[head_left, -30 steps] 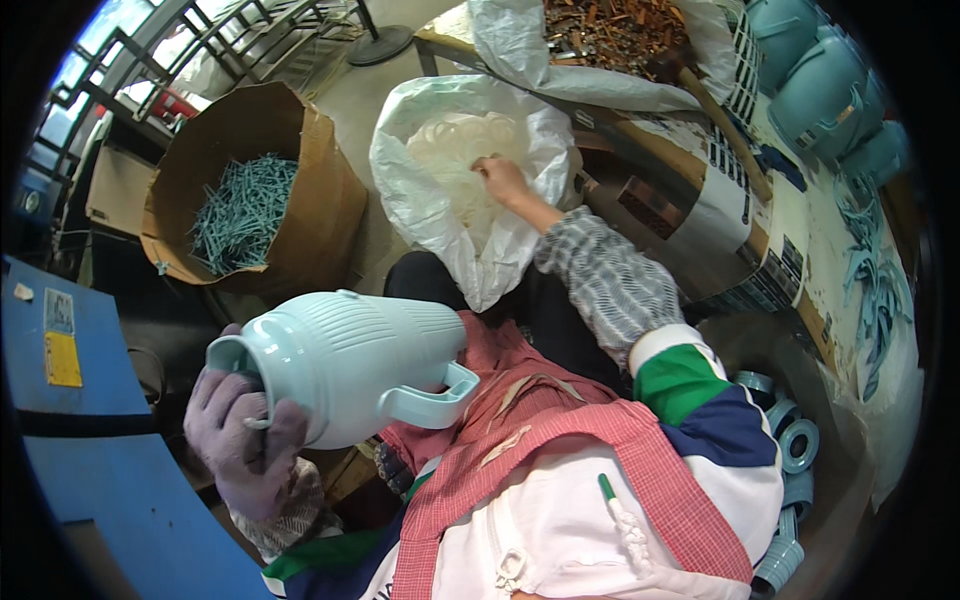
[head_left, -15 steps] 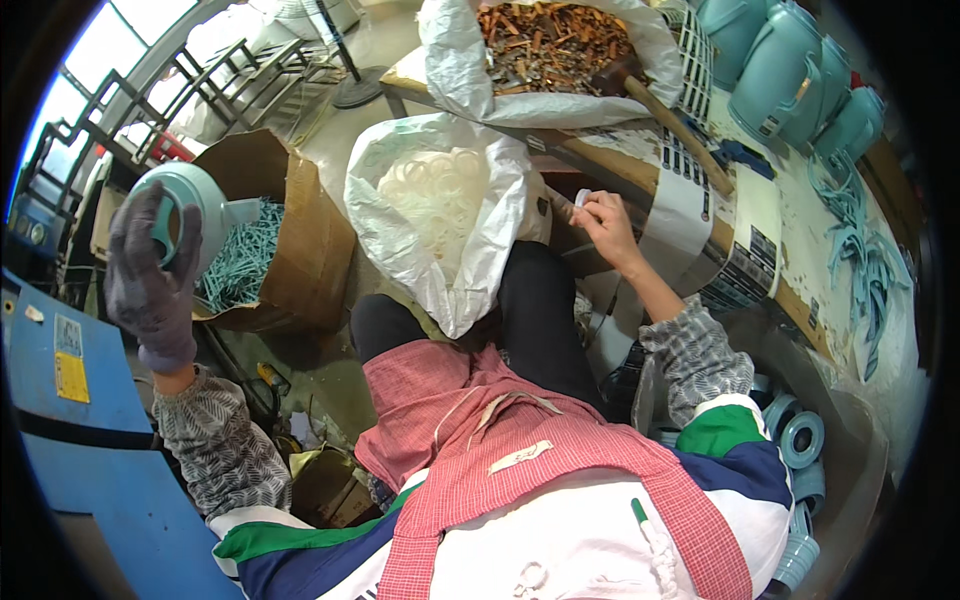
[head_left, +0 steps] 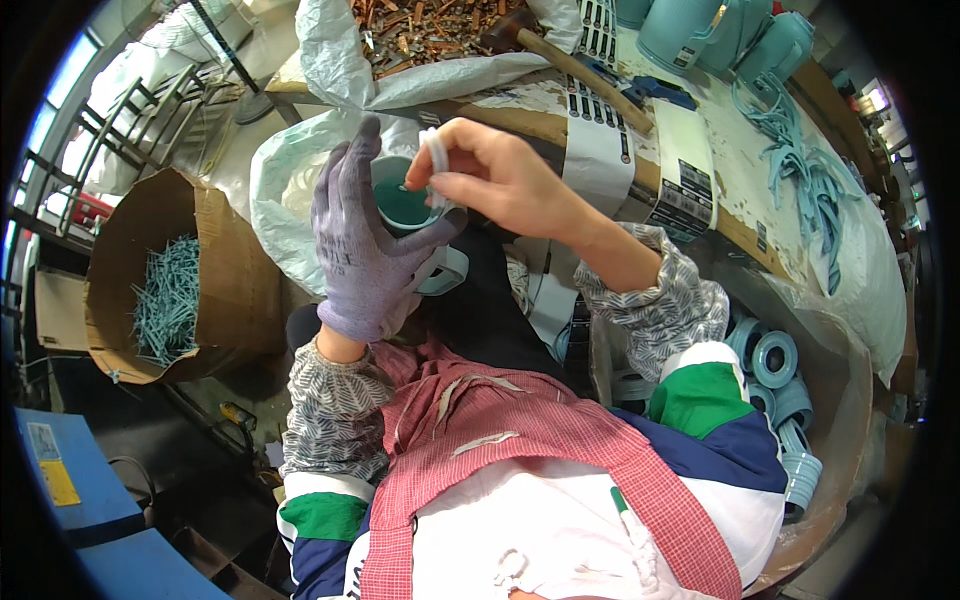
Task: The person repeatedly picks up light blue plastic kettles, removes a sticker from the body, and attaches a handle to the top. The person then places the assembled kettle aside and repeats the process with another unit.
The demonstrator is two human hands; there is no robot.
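My gloved left hand (head_left: 350, 240) is wrapped round a pale teal plastic jug shell (head_left: 402, 207), its round opening turned up toward me. The shell's handle (head_left: 446, 272) sticks out below my left fingers. In my bare right hand (head_left: 510, 185), a white ring (head_left: 436, 152) is pinched between thumb and fingers, upright at the rim of the opening. Whether the ring touches the rim I cannot tell. Behind my left hand stands a white woven sack (head_left: 272, 205), partly hidden, with pale translucent rings (head_left: 303, 187) inside.
Left of the sack, a cardboard box (head_left: 240, 270) holds thin teal sticks (head_left: 165, 300). On the worn bench (head_left: 735, 215) lie a mallet (head_left: 585, 75), teal strips (head_left: 810, 190) and several teal jugs (head_left: 680, 35). Teal collars (head_left: 775, 360) fill a bin at right; a blue machine (head_left: 80, 470) stands lower left.
My left hand has brought the jug shell from the far left to in front of me. My right hand has moved left with the white ring to its opening. The view has shifted right.
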